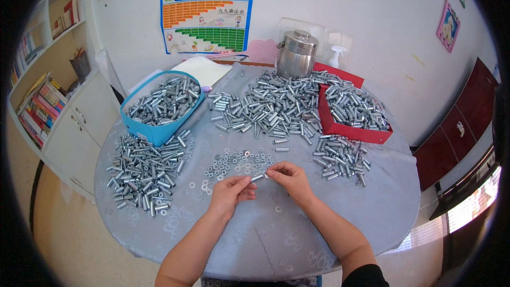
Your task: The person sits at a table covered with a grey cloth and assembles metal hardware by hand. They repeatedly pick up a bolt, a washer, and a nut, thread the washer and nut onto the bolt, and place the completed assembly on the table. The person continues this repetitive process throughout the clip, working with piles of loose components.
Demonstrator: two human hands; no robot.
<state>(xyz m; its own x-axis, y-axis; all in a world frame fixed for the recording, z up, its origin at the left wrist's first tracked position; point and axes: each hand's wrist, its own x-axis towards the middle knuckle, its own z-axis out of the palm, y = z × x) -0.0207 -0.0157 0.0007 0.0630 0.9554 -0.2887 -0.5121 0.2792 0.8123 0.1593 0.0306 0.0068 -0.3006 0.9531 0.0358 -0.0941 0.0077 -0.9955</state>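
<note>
Both our forearms come in from the near edge, and our left hand [231,191] and right hand [290,177] meet over the near middle of the round table [340,223], fingertips pinched together on one small metal sleeve [258,177] held level between them. Just beyond the hands lies a scatter of washers [234,162]. To the left sits a loose heap of sleeves [143,172], and farther left a blue basket [154,130] full of the same. Across the far middle spreads a big pile of sleeves [276,106], with a red box [361,132] of them to the right and a smaller heap [340,157] near it. At the far edge stands a steel canister [297,54].
</note>
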